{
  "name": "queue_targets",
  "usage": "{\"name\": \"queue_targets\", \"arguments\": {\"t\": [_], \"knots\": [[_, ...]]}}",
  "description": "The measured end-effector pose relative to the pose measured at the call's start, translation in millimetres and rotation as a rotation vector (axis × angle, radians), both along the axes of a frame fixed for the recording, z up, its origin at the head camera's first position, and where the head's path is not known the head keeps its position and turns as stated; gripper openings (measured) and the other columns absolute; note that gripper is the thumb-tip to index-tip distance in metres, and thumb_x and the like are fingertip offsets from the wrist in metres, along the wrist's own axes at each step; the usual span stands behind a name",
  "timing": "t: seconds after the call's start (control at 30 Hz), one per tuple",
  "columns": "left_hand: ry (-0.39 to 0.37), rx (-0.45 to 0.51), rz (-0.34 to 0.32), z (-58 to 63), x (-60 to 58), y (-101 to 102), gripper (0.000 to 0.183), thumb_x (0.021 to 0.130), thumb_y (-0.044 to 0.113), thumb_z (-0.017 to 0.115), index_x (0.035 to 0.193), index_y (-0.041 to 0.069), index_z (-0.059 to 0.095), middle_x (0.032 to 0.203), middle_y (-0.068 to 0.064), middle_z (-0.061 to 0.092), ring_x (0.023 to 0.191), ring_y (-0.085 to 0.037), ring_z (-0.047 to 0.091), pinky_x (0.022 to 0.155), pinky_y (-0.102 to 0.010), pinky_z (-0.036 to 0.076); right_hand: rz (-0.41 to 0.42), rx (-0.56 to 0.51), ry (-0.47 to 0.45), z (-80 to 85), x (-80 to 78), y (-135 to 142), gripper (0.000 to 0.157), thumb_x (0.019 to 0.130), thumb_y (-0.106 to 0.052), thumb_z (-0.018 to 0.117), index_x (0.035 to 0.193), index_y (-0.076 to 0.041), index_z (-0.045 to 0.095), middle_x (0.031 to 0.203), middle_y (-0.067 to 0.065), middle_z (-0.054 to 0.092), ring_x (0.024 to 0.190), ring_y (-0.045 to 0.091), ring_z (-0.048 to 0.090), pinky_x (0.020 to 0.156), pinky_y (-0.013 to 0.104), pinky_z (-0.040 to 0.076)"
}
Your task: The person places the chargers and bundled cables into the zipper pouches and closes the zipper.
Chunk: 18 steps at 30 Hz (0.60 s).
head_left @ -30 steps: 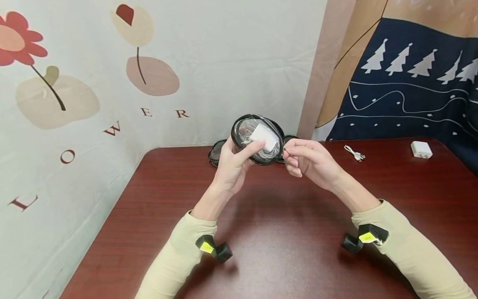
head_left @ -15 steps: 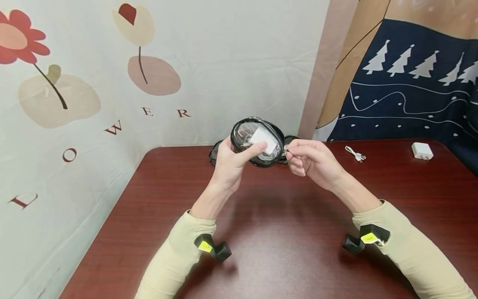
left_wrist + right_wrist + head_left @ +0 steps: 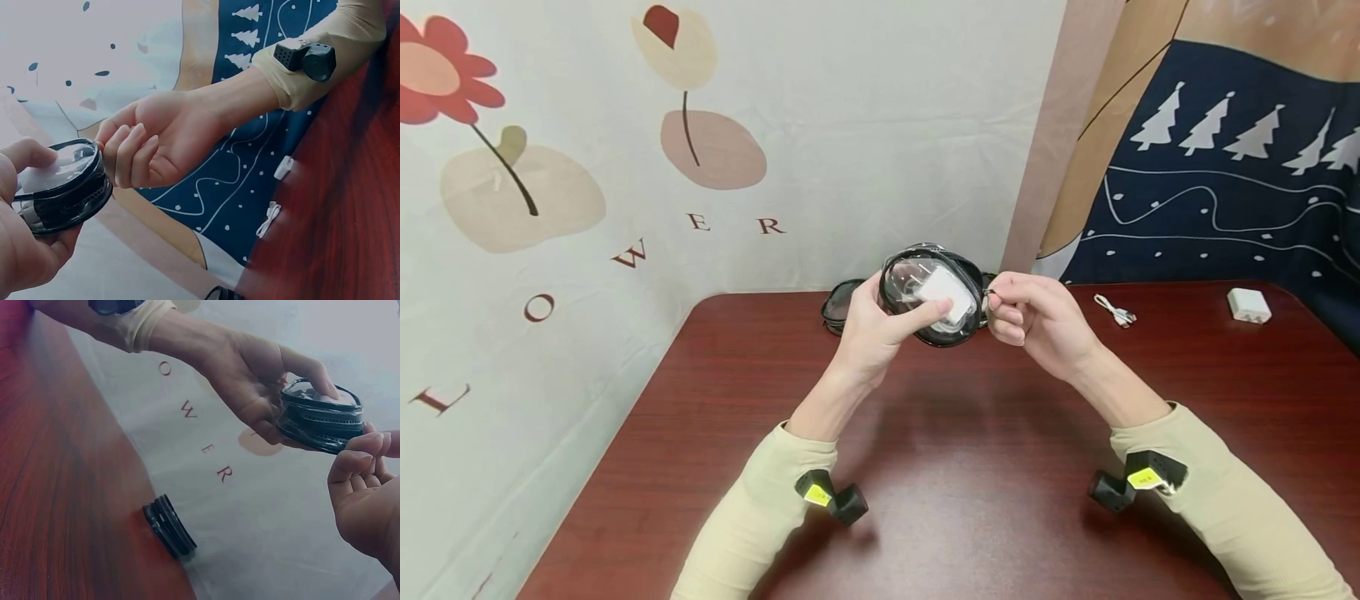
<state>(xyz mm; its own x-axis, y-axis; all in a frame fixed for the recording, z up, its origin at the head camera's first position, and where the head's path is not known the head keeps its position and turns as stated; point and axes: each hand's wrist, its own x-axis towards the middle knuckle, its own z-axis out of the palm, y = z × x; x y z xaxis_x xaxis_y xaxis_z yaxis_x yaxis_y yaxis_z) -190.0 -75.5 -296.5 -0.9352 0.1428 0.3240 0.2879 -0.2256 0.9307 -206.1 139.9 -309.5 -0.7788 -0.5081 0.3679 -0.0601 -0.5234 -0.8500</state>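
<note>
In the head view, my left hand [image 3: 872,329] grips a round clear zip pouch [image 3: 904,273] with black trim, its thumb pressed on the clear face. Through that face show a white charger block [image 3: 942,292] and a pale coiled cable. My right hand [image 3: 1041,321] pinches the small zipper pull [image 3: 988,292] at the pouch's right edge, other fingers curled below. The left wrist view has the pouch [image 3: 65,203] side-on, its dark zipper band running round the wall. In the right wrist view, right fingertips meet the rim of the pouch [image 3: 322,422].
Behind my left hand, another black-trimmed round pouch [image 3: 838,307] stands at the table's back edge; a further one is mostly hidden behind the held pouch. A white cable [image 3: 1115,311] and a white charger block [image 3: 1250,306] lie at back right on the reddish-brown table [image 3: 955,467].
Both hands and the held pouch have shifted slightly right, the pouch also a little down. Left thumb and right pinch stay much the same.
</note>
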Motion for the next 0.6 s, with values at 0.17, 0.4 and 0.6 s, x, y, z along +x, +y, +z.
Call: {"name": "queue_targets", "arguments": {"t": [0.17, 0.4, 0.6], "knots": [[0.001, -0.055, -0.027, 0.5, -0.3, -2.8, 0.043, 0.079, -0.002, 0.079, 0.119, 0.002, 0.066, 0.104, -0.006, 0.070, 0.092, -0.018, 0.064, 0.084, -0.030, 0.053, 0.021, 0.009, 0.030, 1.4, -1.8, 2.3, 0.038, 0.101, 0.005, 0.031, 0.086, -0.002, 0.065, 0.067, 0.006, 0.034, 0.055, 0.017, 0.033, 0.054, 0.029, 0.019], [0.009, -0.152, -0.111, -3.5, -1.1, -1.4, 0.046, 0.080, -0.002, 0.080, 0.123, 0.002, 0.065, 0.106, -0.007, 0.069, 0.094, -0.019, 0.064, 0.086, -0.030, 0.052, -0.004, 0.017, 0.033, 4.1, -1.4, 7.0, 0.036, 0.101, 0.004, 0.034, 0.085, 0.000, 0.065, 0.066, 0.007, 0.031, 0.054, 0.017, 0.032, 0.054, 0.030, 0.019], [0.016, -0.192, -0.130, -4.3, -0.7, -1.8, 0.048, 0.078, -0.002, 0.081, 0.124, 0.004, 0.065, 0.108, -0.008, 0.070, 0.095, -0.020, 0.065, 0.086, -0.031, 0.053, 0.008, 0.021, 0.030, 4.0, -1.7, 7.6, 0.034, 0.101, 0.004, 0.034, 0.085, 0.001, 0.064, 0.067, 0.005, 0.035, 0.054, 0.017, 0.031, 0.054, 0.030, 0.019]]}}
